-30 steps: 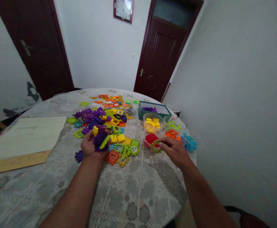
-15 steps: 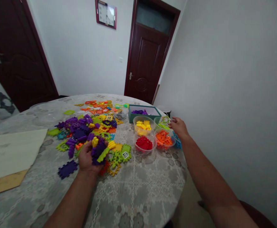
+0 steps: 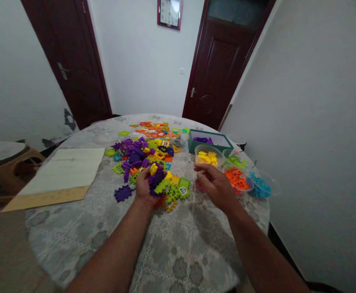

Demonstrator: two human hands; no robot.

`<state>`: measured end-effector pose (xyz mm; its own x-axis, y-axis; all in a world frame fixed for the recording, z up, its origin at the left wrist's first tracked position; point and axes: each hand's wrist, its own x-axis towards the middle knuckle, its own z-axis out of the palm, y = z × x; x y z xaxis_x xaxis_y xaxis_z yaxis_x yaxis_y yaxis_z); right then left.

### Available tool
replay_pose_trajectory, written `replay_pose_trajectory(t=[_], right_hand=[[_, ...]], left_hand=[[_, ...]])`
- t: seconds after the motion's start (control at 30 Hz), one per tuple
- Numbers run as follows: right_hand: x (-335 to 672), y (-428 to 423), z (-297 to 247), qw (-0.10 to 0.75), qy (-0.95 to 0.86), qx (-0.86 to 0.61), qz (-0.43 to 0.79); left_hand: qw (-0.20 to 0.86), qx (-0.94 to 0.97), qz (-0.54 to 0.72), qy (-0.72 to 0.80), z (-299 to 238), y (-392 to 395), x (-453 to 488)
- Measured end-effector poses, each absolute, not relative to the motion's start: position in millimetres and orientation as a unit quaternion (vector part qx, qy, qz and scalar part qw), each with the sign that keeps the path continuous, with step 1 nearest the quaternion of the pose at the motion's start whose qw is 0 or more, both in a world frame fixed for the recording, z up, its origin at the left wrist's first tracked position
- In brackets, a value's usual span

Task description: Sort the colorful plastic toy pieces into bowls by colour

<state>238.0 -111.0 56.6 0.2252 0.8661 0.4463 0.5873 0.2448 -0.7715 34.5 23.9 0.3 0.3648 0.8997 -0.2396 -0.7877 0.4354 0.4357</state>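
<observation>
My left hand [image 3: 144, 190] is cupped around a bunch of interlocking plastic pieces [image 3: 157, 178], mostly purple, with yellow and lime green ones among them. My right hand [image 3: 217, 188] hovers over the bowl of red pieces [image 3: 198, 186], covering most of it; its fingers are slightly bent and apart, and nothing shows in them. Just beyond stands a clear bowl of yellow pieces [image 3: 207, 157]. A bowl of orange pieces [image 3: 236, 179] lies to its right. Behind my left hand spreads a mixed pile of pieces [image 3: 135, 156].
Blue pieces [image 3: 259, 185] and green pieces [image 3: 236, 160] fill further bowls at right. A teal box [image 3: 193, 145] with purple pieces stands behind. Orange pieces [image 3: 153, 132] lie at the back. A paper-covered board [image 3: 65, 171] rests at left on the round table [image 3: 159, 252].
My right hand has moved left from the green pieces' bowl to over the red one. My left hand keeps hold of its pieces. The view has turned left.
</observation>
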Motion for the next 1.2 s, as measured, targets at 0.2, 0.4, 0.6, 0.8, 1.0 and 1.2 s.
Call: replay_pose_trajectory(t=[0.2,0.4,0.6,0.8,1.0,1.2], right_hand=[[176.9,-95.2,32.0,0.393,-0.751,-0.522,0.097],[169.6,-84.3,19.4,0.399,-0.767,-0.497,0.075],[207.8,-100.5,46.2,0.413,-0.676,-0.606,0.066],[324.6,-106.2,72.0,0.334,-0.582,-0.741,0.037],[443.2,-90.1,81.1,0.275,-0.432,-0.842,-0.172],[441.2,-86.3,74.8,0.319,-0.427,-0.820,-0.206]], left_hand=[[0.824,0.093,0.513,0.223,0.1,22.7,39.3],[0.826,0.092,0.507,0.229,-2.0,22.5,39.7],[0.850,0.114,0.475,0.197,2.0,20.1,34.5],[0.844,0.157,0.465,0.215,-2.4,18.2,38.8],[0.847,0.166,0.455,0.217,-4.9,17.6,41.6],[0.841,0.179,0.459,0.224,-5.0,20.3,40.6]])
